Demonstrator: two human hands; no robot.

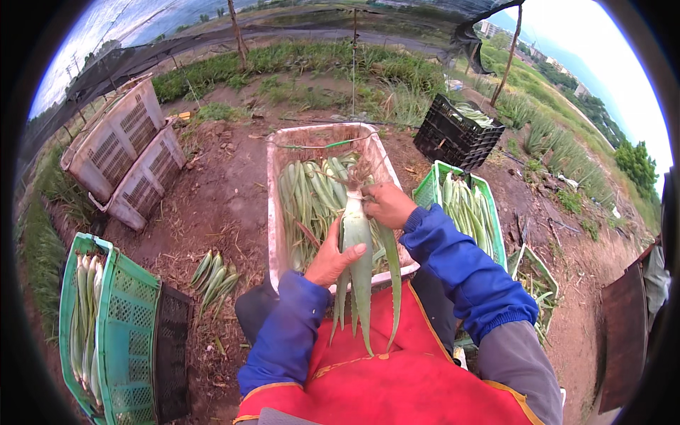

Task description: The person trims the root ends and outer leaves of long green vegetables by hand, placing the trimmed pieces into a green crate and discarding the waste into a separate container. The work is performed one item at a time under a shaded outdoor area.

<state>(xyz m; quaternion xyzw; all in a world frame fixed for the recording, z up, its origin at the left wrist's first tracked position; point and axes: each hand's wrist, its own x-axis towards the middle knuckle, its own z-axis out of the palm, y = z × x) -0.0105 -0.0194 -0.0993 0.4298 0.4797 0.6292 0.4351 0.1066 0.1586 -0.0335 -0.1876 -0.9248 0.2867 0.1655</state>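
An aloe vera plant hangs leaf tips down over my lap, its pale base and dry roots uppermost. Around its leaves, from the left, closes my left hand, thumb across the front. My right hand grips near the pale base, fingers partly hidden, beside an outer leaf that bends away. Behind the plant is a large whitish plastic crate, holding many long green aloe leaves. A wire with a green section spans its far end.
A green crate of leaves and a black crate stand to the right. Whitish crates are stacked at the upper left. A tall green crate is at the lower left, near a small leaf pile on the soil.
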